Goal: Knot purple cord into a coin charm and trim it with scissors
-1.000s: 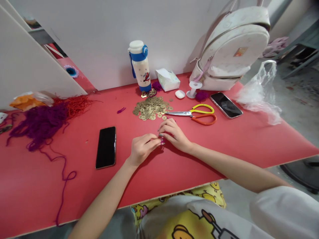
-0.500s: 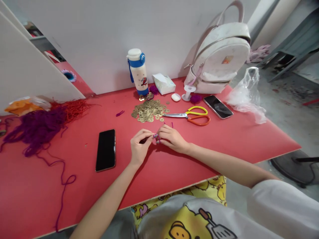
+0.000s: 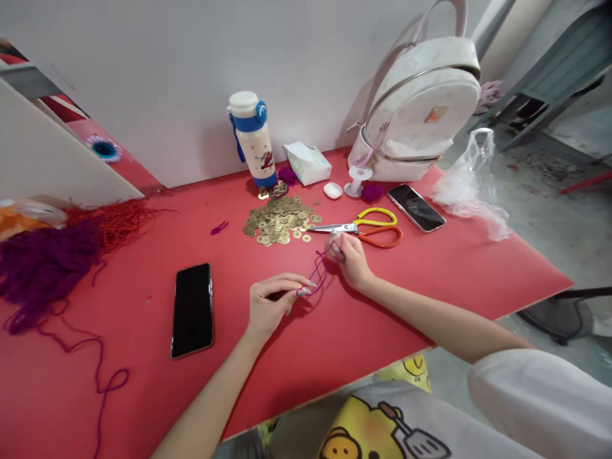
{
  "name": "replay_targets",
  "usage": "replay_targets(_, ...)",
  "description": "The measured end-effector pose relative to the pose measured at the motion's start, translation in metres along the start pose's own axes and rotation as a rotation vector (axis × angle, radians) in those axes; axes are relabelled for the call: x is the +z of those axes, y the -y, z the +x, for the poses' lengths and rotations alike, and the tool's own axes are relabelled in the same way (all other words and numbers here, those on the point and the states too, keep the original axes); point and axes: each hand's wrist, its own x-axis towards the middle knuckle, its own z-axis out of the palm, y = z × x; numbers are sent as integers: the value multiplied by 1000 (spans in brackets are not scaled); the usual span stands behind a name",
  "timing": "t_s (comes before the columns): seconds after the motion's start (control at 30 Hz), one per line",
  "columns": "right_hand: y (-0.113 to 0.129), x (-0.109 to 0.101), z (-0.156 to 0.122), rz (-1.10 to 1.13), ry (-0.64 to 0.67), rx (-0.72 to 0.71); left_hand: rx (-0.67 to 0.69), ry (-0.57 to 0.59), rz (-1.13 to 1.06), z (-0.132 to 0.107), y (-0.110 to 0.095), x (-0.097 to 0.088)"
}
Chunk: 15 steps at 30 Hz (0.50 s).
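A thin purple cord point(image 3: 323, 275) runs in a loop between my two hands above the red table. My left hand point(image 3: 275, 299) pinches one end of it between thumb and fingers. Higher and to the right, my right hand point(image 3: 350, 258) is closed on the other end, close to the scissors point(image 3: 356, 227) with yellow and orange handles. Beyond my hands lies a heap of brass-coloured coins point(image 3: 280, 220) with holes in the middle. Whether a coin hangs on the cord cannot be made out.
Left of my hands lies a black phone point(image 3: 192, 310); tangled purple yarn point(image 3: 48, 255) and red strands point(image 3: 122, 220) are farther left. Along the back stand a bottle point(image 3: 255, 143), a tissue pack point(image 3: 308, 164), a white spool point(image 3: 357, 182) and a backpack point(image 3: 415, 121). A second phone point(image 3: 417, 208) and a plastic bag point(image 3: 471, 185) are right.
My hands have moved apart, the right one up and to the right, the left slightly down, drawing the purple cord out between them. The camera view has shifted a little.
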Motion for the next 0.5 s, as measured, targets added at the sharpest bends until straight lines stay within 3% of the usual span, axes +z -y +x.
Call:
replay_targets(0.1,2,-2,-1,94,-115,-17,-82,-255,-7,3,8,-2)
replay_targets(0.2,5,-2,-13,-166,25,-174,-149,-458,44,5,15,-5)
replay_targets(0.3,7,0,-26,-466,446,-382,-162,-497,73,5,17,-6)
replay_targets(0.37,7,1,-30,-589,628,-459,-151,-479,79,4,17,-5)
replay_targets(0.5,4,2,-30,-755,590,-461,-119,-412,98,3,14,1)
